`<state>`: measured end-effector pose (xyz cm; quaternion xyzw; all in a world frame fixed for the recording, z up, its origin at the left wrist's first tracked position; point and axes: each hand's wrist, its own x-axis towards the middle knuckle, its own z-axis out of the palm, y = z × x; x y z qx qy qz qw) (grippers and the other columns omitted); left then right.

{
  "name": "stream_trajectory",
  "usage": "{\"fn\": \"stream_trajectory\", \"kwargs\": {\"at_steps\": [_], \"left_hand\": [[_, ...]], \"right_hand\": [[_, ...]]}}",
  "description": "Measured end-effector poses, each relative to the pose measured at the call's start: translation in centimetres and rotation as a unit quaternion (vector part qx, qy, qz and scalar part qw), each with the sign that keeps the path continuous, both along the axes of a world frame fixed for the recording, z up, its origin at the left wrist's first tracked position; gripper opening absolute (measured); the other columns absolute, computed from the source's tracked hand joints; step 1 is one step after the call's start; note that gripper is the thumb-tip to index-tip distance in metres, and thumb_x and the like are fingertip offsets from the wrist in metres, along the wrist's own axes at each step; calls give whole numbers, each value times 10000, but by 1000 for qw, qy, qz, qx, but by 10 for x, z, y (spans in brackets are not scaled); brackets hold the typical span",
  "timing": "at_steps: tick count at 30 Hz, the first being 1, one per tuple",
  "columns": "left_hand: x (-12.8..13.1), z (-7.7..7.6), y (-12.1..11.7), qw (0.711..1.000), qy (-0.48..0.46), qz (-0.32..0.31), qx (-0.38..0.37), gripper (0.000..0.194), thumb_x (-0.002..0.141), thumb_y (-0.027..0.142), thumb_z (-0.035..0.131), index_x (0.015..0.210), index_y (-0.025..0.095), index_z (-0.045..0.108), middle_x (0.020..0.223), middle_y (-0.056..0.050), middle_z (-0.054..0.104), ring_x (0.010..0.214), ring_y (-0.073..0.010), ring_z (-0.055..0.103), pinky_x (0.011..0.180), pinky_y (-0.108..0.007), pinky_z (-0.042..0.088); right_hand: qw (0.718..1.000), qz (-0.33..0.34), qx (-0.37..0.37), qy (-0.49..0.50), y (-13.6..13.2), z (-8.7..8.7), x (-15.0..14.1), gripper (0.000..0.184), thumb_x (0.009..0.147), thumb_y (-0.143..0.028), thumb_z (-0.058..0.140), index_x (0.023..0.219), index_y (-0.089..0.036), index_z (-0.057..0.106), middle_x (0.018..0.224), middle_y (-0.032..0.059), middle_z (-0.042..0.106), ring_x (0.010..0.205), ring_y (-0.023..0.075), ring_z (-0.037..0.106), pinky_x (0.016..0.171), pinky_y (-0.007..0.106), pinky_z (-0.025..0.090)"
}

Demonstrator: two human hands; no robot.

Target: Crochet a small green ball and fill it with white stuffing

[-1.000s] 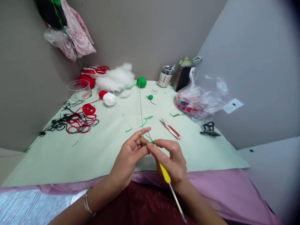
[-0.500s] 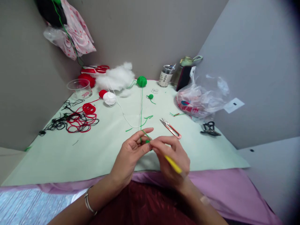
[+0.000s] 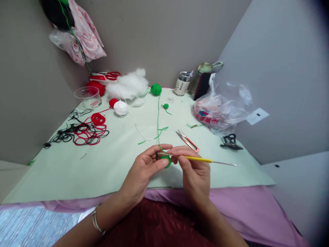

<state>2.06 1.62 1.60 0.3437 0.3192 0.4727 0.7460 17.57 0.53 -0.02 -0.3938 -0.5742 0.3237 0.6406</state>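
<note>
Black clip near plastic bag

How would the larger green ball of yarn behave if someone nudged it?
The round green yarn ball would probably roll easily, given its shape. Being wound yarn, it seems light and slightly squashy. Its thin green strand, leading to the left hand, may unwind.

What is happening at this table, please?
A person holds a small green crocheted piece in the left hand. The right hand holds a yellow-handled hook, its tip at the piece. Green yarn runs up to a green ball. Small snips lie on the table, beyond the hands.
</note>
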Motion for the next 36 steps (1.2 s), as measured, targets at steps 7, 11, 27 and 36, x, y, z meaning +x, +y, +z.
{"fn": "stream_trajectory", "kwargs": {"at_steps": [7,11,27,36], "left_hand": [[-4,-1,-2,998,54,12,40,248,853,285,794,1100,262,809,949,-14,659,915,-158,557,874,-276,422],[-5,-4,-2,994,79,30,68,255,867,281,790,1122,275,797,918,-10,637,908,-162,569,862,-279,436],[-5,3,2,997,-65,-25,-45,338,812,221,842,1146,202,801,782,38,536,514,4,274,468,-134,268],[1,-1,1,999,-39,-4,-25,394,817,274,856,1203,241,787,732,51,518,511,-6,315,469,-130,303]], "right_hand": [[995,48,-39,84,3,2,4,210,1034,-314,573,952,-220,743,869,38,739,695,140,650,669,292,560],[1000,9,-3,-2,-3,8,4,219,1055,-230,513,996,-223,724,905,40,741,731,149,673,691,306,566],[997,-21,69,-9,-2,7,1,232,1026,-152,538,1006,-237,753,889,35,731,746,156,650,649,301,555],[935,-100,198,-277,-9,-4,-2,379,939,-63,664,1239,-280,743,1110,73,757,974,198,718,796,332,603]]}}
